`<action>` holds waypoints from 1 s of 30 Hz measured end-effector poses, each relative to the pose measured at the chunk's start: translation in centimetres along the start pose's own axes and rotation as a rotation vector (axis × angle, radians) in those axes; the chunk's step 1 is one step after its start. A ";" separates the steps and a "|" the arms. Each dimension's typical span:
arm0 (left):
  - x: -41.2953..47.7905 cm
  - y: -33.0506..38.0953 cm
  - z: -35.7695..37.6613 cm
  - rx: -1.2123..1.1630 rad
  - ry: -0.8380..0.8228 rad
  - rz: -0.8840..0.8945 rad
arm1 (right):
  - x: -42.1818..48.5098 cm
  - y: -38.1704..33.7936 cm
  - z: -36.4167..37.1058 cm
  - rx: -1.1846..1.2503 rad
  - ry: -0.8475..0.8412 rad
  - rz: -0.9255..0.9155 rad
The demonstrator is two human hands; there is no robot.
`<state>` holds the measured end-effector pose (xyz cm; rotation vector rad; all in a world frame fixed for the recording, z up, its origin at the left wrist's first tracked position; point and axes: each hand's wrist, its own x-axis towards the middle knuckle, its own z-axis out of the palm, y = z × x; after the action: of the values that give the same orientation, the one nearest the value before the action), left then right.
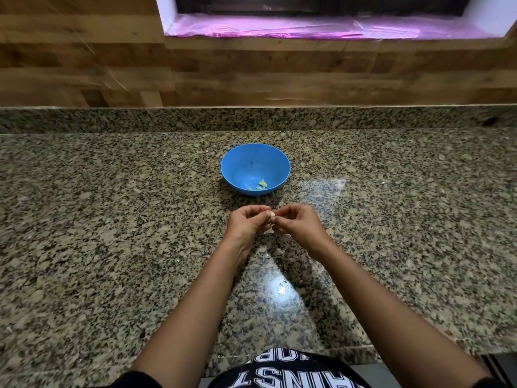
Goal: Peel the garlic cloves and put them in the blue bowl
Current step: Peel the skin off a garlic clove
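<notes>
A blue bowl [237,161] stands on the granite counter, with a few pale peeled garlic cloves [261,185] lying at its near inner side. Just in front of the bowl, my left hand [247,222] and my right hand [298,224] meet above the counter. Between their fingertips they pinch one small pale garlic clove [272,217], the fingers of both hands curled round it. Most of the clove is hidden by the fingers.
The speckled granite counter [112,233] stretches wide to both sides, with a low granite upstand and a wooden wall [223,71] behind. A window sill covered in pink film [321,28] sits above. The counter's front edge is near my body.
</notes>
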<state>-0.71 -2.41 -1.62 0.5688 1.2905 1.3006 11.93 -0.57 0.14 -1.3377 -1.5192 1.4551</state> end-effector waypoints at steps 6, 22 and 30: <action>0.0 0.3 -0.1 0.014 -0.036 -0.020 | 0.1 0.6 0.0 -0.100 0.061 -0.040; 0.5 -0.6 -0.6 0.336 0.021 0.087 | 0.1 0.9 0.0 0.138 0.032 0.045; 0.2 -0.2 -0.3 0.194 -0.023 0.057 | -0.1 0.9 -0.2 0.227 -0.001 0.063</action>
<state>-0.96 -2.38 -1.95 0.7589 1.3990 1.2188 12.37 -0.68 -0.69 -1.2573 -1.2788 1.6146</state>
